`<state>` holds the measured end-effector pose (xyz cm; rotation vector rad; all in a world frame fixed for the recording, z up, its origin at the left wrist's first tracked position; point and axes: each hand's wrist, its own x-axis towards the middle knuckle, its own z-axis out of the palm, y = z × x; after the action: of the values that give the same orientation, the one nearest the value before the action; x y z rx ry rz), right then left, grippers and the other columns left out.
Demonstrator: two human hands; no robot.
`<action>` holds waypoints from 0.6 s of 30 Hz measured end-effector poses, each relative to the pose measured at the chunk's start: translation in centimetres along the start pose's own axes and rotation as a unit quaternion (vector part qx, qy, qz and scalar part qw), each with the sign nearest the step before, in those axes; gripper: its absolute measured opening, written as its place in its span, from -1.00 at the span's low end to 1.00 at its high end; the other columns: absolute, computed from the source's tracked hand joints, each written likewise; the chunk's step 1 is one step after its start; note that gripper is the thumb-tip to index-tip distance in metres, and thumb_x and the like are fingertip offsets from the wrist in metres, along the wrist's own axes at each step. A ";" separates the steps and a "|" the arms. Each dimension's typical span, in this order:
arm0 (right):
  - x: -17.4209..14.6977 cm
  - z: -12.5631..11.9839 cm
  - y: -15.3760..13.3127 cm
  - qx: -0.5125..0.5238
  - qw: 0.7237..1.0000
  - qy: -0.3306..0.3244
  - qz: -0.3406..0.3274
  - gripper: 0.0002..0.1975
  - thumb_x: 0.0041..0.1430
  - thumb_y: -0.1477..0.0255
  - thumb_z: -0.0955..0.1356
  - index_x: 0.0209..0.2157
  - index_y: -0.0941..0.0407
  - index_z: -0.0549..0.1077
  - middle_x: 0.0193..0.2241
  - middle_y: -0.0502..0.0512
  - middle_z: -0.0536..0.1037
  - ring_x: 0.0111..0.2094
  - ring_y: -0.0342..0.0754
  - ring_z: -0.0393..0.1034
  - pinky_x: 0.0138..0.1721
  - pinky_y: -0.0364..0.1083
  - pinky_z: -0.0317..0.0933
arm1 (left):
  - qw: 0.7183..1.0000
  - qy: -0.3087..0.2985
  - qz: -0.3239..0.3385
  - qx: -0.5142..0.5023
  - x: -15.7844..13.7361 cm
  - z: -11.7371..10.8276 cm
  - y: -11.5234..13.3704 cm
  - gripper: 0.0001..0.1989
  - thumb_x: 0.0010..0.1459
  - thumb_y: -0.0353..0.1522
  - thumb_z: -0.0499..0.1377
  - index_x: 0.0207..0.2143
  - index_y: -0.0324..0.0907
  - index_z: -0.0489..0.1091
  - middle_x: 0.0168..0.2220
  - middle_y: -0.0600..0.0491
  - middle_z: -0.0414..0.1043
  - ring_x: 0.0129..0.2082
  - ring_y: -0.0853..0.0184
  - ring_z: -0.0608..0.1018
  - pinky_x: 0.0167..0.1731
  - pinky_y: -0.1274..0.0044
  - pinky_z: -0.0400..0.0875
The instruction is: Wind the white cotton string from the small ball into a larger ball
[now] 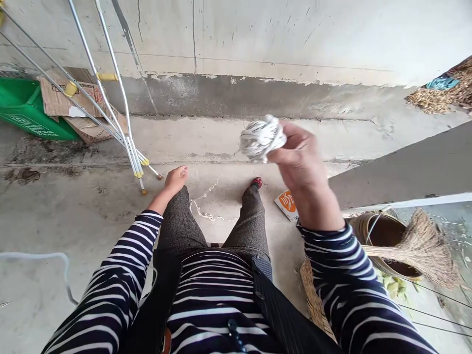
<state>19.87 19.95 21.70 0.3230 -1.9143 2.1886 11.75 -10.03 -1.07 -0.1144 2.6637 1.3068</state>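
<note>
While my right hand (300, 160) clamps the ball (262, 137) at its fingertips, raised clear, my left hand (175, 178) rests curled on my knee, its fingers hidden

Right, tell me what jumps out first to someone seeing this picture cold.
The eye goes first to the ball of white string, held up in the right hand near the middle of the view. Below it, a loose length of string trails over the concrete floor between the person's legs, with the left hand down by the left knee. A straw broom lies across a woven basket at the right.
</note>
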 end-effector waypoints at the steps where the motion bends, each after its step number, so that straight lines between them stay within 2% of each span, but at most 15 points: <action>1: 0.1 0.5 0.8 0.001 0.999 -0.020 0.030 -0.64 -0.21 0.32 0.60 -0.29 0.05 0.62 -0.31 0.04 0.67 -0.18 0.06 0.56 -0.12 0.08 0.50 | 0.998 -0.003 0.030 -0.051 -0.2 0.4 1.7 -0.62 0.20 -0.35 0.20 0.06 -0.23 0.51 0.07 -0.13 0.58 0.07 0.14 0.59 0.08 0.43 0.42; 3: 0.3 1.3 2.4 0.007 0.995 -0.056 0.083 -0.60 -0.23 0.30 0.61 -0.28 0.07 0.61 -0.33 0.05 0.66 -0.21 0.04 0.56 -0.17 0.05 0.49 | 0.978 -0.036 0.104 -0.175 -1.2 0.9 5.6 -0.57 0.22 -0.28 0.23 0.11 -0.22 0.47 0.13 -0.13 0.53 0.14 0.13 0.55 0.13 0.38 0.40; 5: 0.5 1.9 3.6 0.010 0.989 -0.082 0.123 -0.58 -0.24 0.32 0.61 -0.26 0.10 0.60 -0.35 0.05 0.65 -0.26 0.02 0.54 -0.22 0.01 0.47 | 0.946 -0.083 0.172 -0.260 -2.5 1.3 9.3 -0.52 0.16 -0.19 0.32 0.09 -0.19 0.49 0.12 -0.10 0.55 0.14 0.10 0.54 0.16 0.33 0.39; 8: 0.7 2.5 4.5 0.011 0.985 -0.096 0.144 -0.59 -0.25 0.36 0.60 -0.27 0.12 0.59 -0.40 0.02 0.62 -0.33 -0.02 0.51 -0.28 -0.02 0.45 | 0.908 -0.129 0.241 -0.316 -4.7 1.8 13.3 -0.61 0.10 -0.11 0.38 -0.17 -0.22 0.57 -0.14 -0.08 0.64 0.00 0.08 0.59 0.12 0.28 0.40; 10: 0.9 2.5 4.7 0.011 0.986 -0.087 0.139 -0.62 -0.24 0.37 0.58 -0.29 0.11 0.58 -0.43 0.00 0.60 -0.37 -0.04 0.49 -0.30 -0.03 0.44 | 0.897 -0.158 0.247 -0.330 -5.7 2.0 14.2 -0.61 0.15 -0.06 0.33 -0.39 -0.24 0.54 -0.36 -0.05 0.60 -0.17 0.14 0.63 0.05 0.30 0.43; 12: 1.0 2.2 4.7 0.010 0.989 -0.063 0.131 -0.65 -0.22 0.37 0.57 -0.30 0.10 0.57 -0.43 0.00 0.60 -0.37 -0.04 0.49 -0.29 -0.03 0.45 | 0.901 -0.165 0.231 -0.327 -6.2 2.3 14.0 -0.55 0.22 -0.02 0.26 -0.47 -0.23 0.49 -0.49 -0.01 0.53 -0.31 0.21 0.61 -0.03 0.34 0.44; 15: 1.2 1.4 4.8 0.005 0.991 -0.031 0.130 -0.66 -0.23 0.39 0.55 -0.31 0.10 0.57 -0.42 -0.01 0.60 -0.34 -0.04 0.50 -0.28 -0.03 0.45 | 0.920 -0.144 0.223 -0.288 -6.3 2.3 13.1 -0.55 0.26 -0.02 0.21 -0.41 -0.22 0.50 -0.45 0.00 0.55 -0.31 0.25 0.59 -0.05 0.39 0.43; 18: 1.1 1.0 5.0 0.004 0.990 -0.021 0.139 -0.66 -0.25 0.40 0.54 -0.31 0.10 0.57 -0.42 -0.01 0.61 -0.34 -0.04 0.51 -0.30 -0.04 0.46 | 0.923 -0.150 0.246 -0.256 -6.2 1.9 12.9 -0.56 0.30 -0.04 0.16 -0.36 -0.23 0.52 -0.36 -0.03 0.60 -0.23 0.23 0.59 -0.01 0.41 0.41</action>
<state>17.29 18.32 17.42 0.1081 -2.0821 2.3785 16.21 -0.68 9.01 0.6758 2.1009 1.9572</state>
